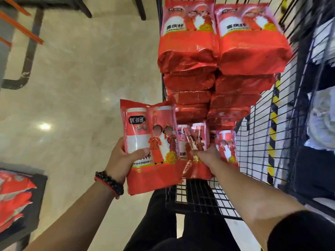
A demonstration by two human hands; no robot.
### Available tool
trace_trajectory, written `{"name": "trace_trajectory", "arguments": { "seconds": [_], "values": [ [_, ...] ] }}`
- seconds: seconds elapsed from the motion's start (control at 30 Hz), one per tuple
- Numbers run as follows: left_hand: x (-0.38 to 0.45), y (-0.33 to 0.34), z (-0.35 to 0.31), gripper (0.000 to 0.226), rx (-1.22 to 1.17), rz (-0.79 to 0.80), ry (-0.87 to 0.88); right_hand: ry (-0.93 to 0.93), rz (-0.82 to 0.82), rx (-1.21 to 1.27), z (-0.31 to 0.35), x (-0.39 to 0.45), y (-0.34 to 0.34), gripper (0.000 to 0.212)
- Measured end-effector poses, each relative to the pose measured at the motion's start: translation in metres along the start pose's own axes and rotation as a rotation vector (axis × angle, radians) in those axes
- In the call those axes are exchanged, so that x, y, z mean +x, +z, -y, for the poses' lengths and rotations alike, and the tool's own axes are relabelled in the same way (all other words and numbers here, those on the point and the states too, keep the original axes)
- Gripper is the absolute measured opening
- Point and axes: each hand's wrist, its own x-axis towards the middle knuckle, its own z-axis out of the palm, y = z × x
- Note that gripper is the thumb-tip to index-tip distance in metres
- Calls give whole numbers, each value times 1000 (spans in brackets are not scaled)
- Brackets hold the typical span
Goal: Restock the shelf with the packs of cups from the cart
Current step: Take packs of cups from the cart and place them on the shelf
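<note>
I have one pack of cups (150,142) up in my left hand (123,160), thumb curled over its front face and fingers behind, its long axis running upright, top seal pointing away from me. It hangs just outside the cart's (253,142) left edge, over the floor (81,78). My right hand (206,154) is inside the cart, its grip pinched closed on the lower part of a second pack (194,140), which stands upright touching the first one's right edge. A third pack (226,147) stands just beside that, to the right of my knuckles.

Beyond these, two tall stacks of packs (217,69) fill the far part of the cart, lying flat with their ends toward me.

The relation that matters, as I judge it: the shelf (16,196) holding similar red packs sits low at my far left, well apart from the cart. The left hand is nearer to it, so its pack should go across first, long axis turned to match those already lying there. The right one must lift clear of the wire wall before swinging over.
</note>
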Motion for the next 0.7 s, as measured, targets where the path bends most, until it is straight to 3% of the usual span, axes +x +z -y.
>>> {"name": "trace_trajectory", "arguments": {
  "seconds": [0.27,0.47,0.7],
  "values": [
    [-12,24,-7,77,37,12,-14,-225,-148,135,-2,-61,-62,46],
    [-30,58,-19,83,94,38,3,-279,-276,305,-19,-113,-117,56],
    [-39,92,-33,62,216,190,132,-287,-514,521,-55,-176,-156,70]
  ]
}}
